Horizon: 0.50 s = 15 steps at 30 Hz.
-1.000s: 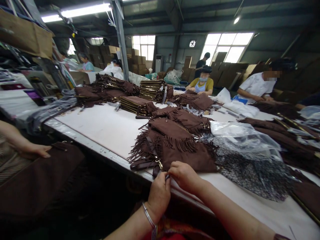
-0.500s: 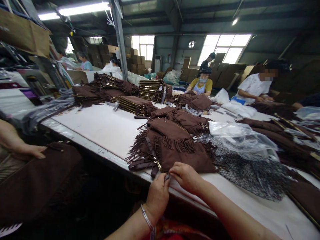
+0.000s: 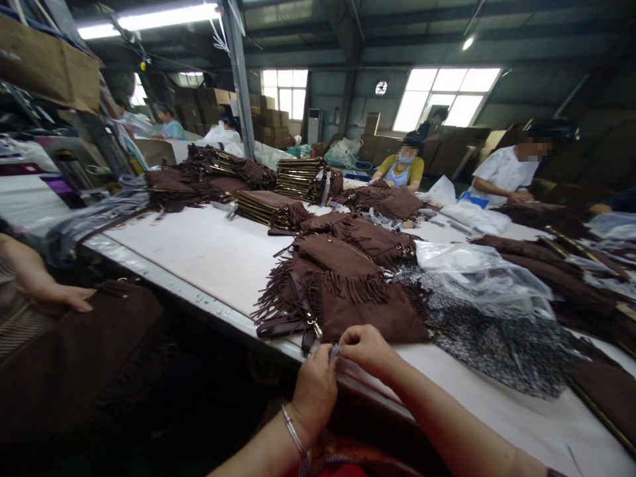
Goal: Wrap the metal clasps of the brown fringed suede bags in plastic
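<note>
My left hand (image 3: 315, 383), a bangle on its wrist, is closed at the table's front edge around a small greyish piece of plastic film (image 3: 334, 351). The fingertips of my right hand (image 3: 370, 352) are pinched together at the film's upper end. Just beyond both hands lies a brown fringed bag (image 3: 372, 315), flap towards the back. Its strap (image 3: 278, 326) and a gold clasp (image 3: 314, 328) rest beside my left fingers. My fingers partly hide the film, so what it covers, if anything, is unclear.
Clear plastic bags (image 3: 477, 271) and dark speckled fabric (image 3: 501, 344) lie to the right. Stacked brown bags (image 3: 268, 209) stand farther back. At left, a co-worker's hand (image 3: 67, 298) holds another brown bag (image 3: 84, 358). Other people work across the white table (image 3: 199, 252).
My right fingers have shifted slightly up and right, and more of the plastic film shows between my hands. A person in dark clothes at the back has moved right and lower.
</note>
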Each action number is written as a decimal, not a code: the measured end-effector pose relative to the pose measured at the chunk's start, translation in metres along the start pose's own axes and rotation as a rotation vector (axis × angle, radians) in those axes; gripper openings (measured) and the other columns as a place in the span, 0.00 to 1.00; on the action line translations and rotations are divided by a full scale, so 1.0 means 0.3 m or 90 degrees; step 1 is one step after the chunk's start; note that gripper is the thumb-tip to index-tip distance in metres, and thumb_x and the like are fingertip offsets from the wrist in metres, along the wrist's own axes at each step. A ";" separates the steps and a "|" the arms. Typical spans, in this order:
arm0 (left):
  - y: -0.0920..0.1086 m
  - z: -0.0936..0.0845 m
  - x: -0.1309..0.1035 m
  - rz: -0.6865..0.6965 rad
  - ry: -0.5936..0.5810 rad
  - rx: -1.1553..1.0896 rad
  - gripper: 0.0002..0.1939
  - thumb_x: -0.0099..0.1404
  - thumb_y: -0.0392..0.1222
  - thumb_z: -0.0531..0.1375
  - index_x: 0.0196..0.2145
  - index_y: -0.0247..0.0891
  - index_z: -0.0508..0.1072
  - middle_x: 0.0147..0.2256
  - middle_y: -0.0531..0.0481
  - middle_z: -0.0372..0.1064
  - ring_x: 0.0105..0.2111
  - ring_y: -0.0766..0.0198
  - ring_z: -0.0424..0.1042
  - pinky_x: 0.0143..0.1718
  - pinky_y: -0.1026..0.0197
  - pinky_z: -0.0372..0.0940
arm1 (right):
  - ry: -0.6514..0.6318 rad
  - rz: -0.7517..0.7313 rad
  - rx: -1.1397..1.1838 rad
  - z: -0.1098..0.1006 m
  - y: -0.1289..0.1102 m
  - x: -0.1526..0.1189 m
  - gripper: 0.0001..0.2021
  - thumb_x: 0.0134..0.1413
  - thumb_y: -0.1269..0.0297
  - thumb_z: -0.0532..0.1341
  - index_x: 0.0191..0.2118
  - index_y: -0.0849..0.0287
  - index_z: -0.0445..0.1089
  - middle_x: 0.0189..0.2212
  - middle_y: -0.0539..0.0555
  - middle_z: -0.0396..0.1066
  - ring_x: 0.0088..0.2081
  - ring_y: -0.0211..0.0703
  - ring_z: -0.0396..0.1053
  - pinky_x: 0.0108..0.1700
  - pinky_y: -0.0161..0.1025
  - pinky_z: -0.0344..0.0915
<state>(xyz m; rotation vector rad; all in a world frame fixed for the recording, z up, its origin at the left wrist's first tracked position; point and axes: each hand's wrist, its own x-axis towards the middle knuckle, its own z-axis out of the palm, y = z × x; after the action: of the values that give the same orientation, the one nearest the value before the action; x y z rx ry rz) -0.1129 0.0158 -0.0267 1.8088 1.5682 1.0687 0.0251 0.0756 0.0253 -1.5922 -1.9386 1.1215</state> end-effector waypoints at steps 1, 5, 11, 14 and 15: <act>0.000 -0.002 0.002 -0.001 -0.005 -0.002 0.13 0.70 0.40 0.47 0.40 0.39 0.70 0.37 0.43 0.73 0.37 0.56 0.72 0.41 0.53 0.67 | 0.001 0.021 0.029 0.002 0.009 0.003 0.07 0.40 0.74 0.60 0.25 0.62 0.76 0.22 0.50 0.75 0.27 0.39 0.69 0.30 0.32 0.61; -0.004 -0.008 0.012 0.000 -0.018 -0.019 0.14 0.70 0.38 0.47 0.41 0.39 0.72 0.38 0.44 0.73 0.40 0.57 0.72 0.45 0.53 0.66 | 0.102 -0.054 -0.036 -0.015 0.040 0.000 0.06 0.43 0.74 0.59 0.23 0.61 0.73 0.23 0.51 0.73 0.28 0.40 0.69 0.33 0.34 0.63; -0.008 -0.005 0.010 0.009 -0.009 -0.050 0.14 0.70 0.39 0.48 0.40 0.39 0.73 0.38 0.44 0.74 0.40 0.58 0.72 0.45 0.55 0.65 | 0.029 -0.407 -0.236 -0.076 0.011 -0.043 0.13 0.56 0.73 0.56 0.44 0.55 0.74 0.38 0.54 0.71 0.39 0.40 0.69 0.41 0.34 0.63; -0.008 -0.004 0.007 0.011 -0.001 -0.042 0.14 0.70 0.39 0.48 0.39 0.39 0.73 0.38 0.43 0.74 0.39 0.57 0.72 0.44 0.55 0.66 | -0.012 -0.451 -0.407 -0.071 -0.006 -0.042 0.09 0.57 0.71 0.58 0.41 0.55 0.74 0.36 0.53 0.71 0.38 0.41 0.67 0.39 0.36 0.61; -0.008 -0.003 0.007 0.010 -0.001 -0.038 0.14 0.70 0.40 0.48 0.38 0.39 0.72 0.37 0.43 0.74 0.39 0.57 0.72 0.43 0.55 0.66 | -0.014 -0.454 -0.453 -0.065 -0.007 -0.037 0.07 0.56 0.70 0.59 0.38 0.56 0.74 0.34 0.53 0.70 0.36 0.42 0.66 0.39 0.36 0.60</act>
<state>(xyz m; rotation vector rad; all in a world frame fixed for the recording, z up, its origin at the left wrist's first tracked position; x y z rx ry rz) -0.1151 0.0183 -0.0276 1.7850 1.5079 1.1090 0.0411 0.0715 0.0408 -0.9537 -2.7624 0.1586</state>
